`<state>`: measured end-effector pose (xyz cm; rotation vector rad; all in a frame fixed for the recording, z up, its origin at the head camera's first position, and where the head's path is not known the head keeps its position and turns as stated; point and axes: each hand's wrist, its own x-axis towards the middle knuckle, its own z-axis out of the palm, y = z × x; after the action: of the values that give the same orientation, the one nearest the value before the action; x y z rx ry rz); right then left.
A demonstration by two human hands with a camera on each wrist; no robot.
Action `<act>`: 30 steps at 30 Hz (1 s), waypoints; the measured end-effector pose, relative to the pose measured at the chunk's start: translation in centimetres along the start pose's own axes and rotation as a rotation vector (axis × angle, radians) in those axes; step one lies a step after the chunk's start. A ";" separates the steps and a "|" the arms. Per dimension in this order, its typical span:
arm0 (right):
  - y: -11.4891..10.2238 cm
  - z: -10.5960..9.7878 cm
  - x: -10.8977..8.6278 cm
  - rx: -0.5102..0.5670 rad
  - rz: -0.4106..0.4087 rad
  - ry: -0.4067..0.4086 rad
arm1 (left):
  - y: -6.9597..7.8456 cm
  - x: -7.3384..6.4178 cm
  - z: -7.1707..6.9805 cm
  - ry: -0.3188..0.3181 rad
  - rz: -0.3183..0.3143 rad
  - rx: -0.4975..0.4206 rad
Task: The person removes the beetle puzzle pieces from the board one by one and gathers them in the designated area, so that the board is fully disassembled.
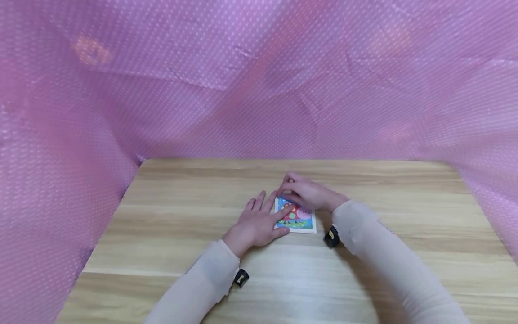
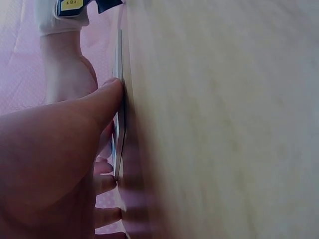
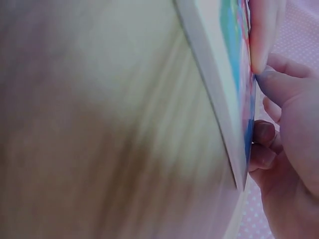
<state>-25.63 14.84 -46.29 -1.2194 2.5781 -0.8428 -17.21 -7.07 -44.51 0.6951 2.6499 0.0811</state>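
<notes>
A small square picture board (image 1: pixel 304 223) with a white border lies flat on the table; it shows a cartoon pig in a spotted red dress. My left hand (image 1: pixel 259 225) is spread at its left side. Its index finger extends over the picture and its thumb touches the lower edge, seen edge-on in the left wrist view. My right hand (image 1: pixel 309 193) reaches in from the right, fingers curled at the upper left corner. In the right wrist view, the right thumb (image 3: pixel 279 85) meets the picture face close to a left fingertip. Any small piece under those fingers is hidden.
The wooden table (image 1: pixel 182 234) extends around the board on all sides. Pink dotted sheeting (image 1: pixel 259 90) hangs behind and beside it. Black wrist devices sit under the sleeves, one at the left wrist (image 1: pixel 241 277), one at the right (image 1: pixel 332 237).
</notes>
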 end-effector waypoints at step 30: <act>-0.4 -0.8 0.3 0.172 0.143 -0.048 | 0.1 -0.3 -0.3 -0.007 -0.003 0.017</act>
<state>-25.87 14.81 -45.35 -0.9824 2.4616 -0.9680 -17.06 -7.07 -44.11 0.6953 2.6481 0.0545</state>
